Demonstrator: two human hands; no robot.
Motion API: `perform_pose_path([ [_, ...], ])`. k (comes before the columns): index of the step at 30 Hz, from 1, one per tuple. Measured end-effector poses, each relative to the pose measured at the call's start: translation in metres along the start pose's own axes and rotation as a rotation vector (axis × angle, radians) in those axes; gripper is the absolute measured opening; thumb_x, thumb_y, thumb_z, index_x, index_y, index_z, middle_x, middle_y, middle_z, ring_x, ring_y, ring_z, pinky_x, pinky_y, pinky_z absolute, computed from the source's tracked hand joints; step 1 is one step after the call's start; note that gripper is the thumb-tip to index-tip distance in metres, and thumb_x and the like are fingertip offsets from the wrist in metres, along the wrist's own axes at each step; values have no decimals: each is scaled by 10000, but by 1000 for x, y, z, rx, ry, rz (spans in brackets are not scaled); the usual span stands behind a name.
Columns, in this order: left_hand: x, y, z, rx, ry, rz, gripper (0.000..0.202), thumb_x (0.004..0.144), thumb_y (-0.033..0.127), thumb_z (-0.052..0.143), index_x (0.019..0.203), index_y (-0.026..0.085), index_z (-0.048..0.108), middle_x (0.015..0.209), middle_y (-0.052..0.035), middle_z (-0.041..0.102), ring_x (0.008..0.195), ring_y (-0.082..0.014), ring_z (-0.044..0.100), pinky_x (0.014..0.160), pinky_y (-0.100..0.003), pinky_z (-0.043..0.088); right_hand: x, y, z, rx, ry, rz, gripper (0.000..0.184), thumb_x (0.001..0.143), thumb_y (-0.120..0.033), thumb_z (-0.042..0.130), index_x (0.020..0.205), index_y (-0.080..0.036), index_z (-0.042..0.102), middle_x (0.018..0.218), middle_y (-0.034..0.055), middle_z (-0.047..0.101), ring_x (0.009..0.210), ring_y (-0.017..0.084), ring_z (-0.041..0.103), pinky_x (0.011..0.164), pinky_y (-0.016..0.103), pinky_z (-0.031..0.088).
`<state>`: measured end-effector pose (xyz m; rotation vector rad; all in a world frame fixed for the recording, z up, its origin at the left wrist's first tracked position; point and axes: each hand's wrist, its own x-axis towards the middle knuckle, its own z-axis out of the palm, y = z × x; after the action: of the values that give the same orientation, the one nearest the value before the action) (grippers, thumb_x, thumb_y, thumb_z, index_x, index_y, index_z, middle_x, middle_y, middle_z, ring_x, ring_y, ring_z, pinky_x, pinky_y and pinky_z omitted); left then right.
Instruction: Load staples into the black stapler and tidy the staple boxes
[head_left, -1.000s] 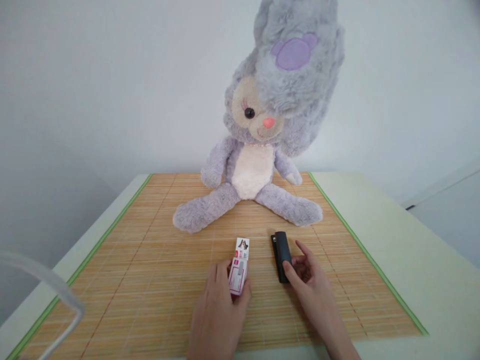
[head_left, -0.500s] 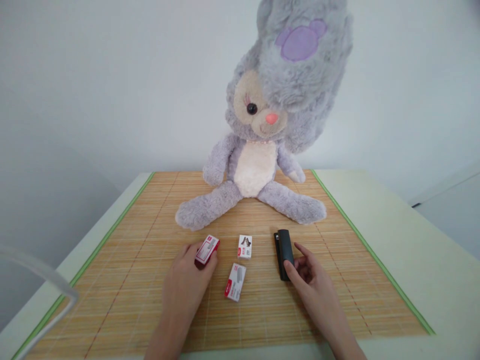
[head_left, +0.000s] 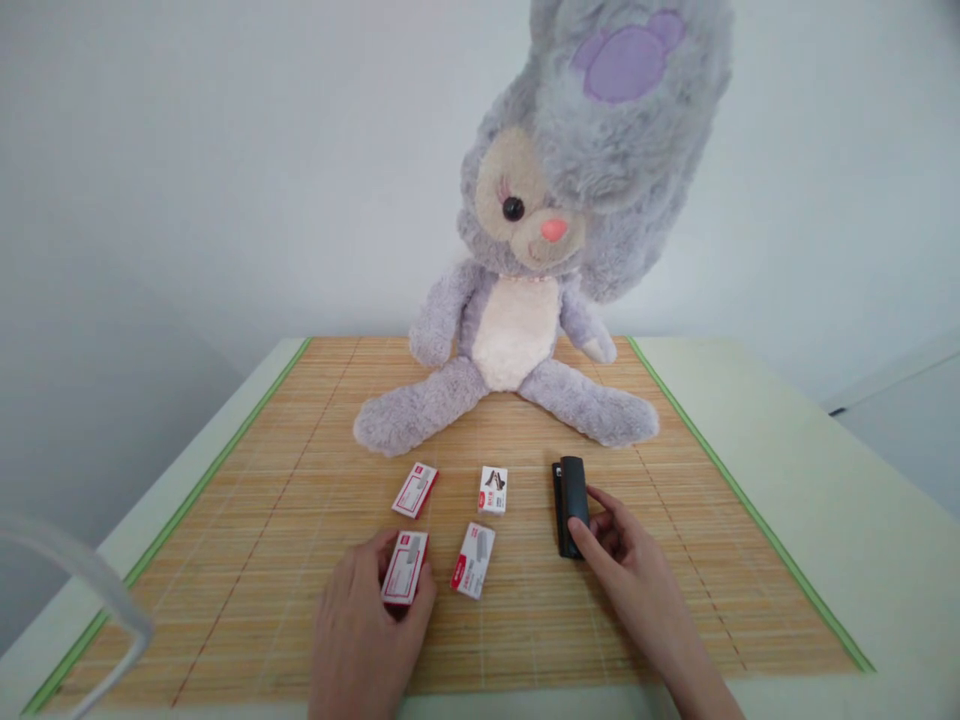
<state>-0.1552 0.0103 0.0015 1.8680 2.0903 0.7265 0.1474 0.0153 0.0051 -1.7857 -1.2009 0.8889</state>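
Observation:
My left hand [head_left: 367,625] rests on the bamboo mat [head_left: 247,520], its fingers pinched round a small red and white staple box [head_left: 405,568]. Two more staple boxes lie flat close by: one [head_left: 415,490] further back and one [head_left: 473,560] to the right. A smaller white box [head_left: 493,490] sits between them and a black stapler [head_left: 570,492]. My right hand [head_left: 630,575] has its fingers curled against the near end of the stapler, touching its side.
A large grey plush rabbit [head_left: 525,300] sits at the back of the mat, legs spread towards me. The mat lies on a pale table [head_left: 810,470] with green trim along both sides. A clear curved object [head_left: 82,580] shows at the lower left.
My left hand has set one staple box down at the back left, drawn back towards me and now holds another box nearer the table's front. My right hand has stayed at the stapler.

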Motion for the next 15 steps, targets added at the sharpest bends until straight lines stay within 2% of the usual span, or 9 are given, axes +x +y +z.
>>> perform_pose_path([
  [5, 23, 5, 8, 88, 7, -12, 411, 928, 480, 560, 1244, 218, 584, 1149, -87, 706, 1085, -321, 664, 956, -498, 477, 0, 2, 3, -28, 2, -7, 626, 935, -613, 632, 1418, -221, 564, 845, 5, 659, 752, 216, 637, 703, 360, 504],
  [9, 45, 2, 5, 103, 35, 27, 419, 927, 477, 576, 1242, 200, 588, 1122, -88, 684, 1070, -317, 647, 946, -487, 496, -2, 2, 4, -45, 17, -1, 645, 931, -618, 631, 1426, -212, 549, 835, 7, 673, 764, 226, 658, 710, 365, 511],
  [11, 44, 3, 3, 111, 109, 52, 464, 927, 494, 586, 1270, 182, 586, 1141, -107, 656, 1084, -328, 622, 972, -512, 497, -3, -1, 5, -76, 29, 0, 663, 919, -624, 644, 1434, -218, 544, 836, 4, 675, 741, 221, 658, 694, 363, 510],
  [13, 33, 9, 3, 85, 200, 90, 480, 939, 493, 591, 1302, 179, 577, 1192, -124, 627, 1118, -336, 595, 1010, -543, 485, -4, -5, 6, -124, 35, -4, 679, 902, -631, 661, 1440, -234, 541, 852, 5, 683, 724, 219, 657, 670, 359, 504],
  [15, 16, 20, 6, 7, 203, 179, 430, 963, 450, 585, 1318, 207, 575, 1236, -119, 614, 1157, -324, 582, 1032, -535, 486, -5, -9, 7, -176, 36, -13, 669, 898, -630, 666, 1439, -256, 542, 878, 7, 695, 739, 223, 664, 668, 358, 501],
])
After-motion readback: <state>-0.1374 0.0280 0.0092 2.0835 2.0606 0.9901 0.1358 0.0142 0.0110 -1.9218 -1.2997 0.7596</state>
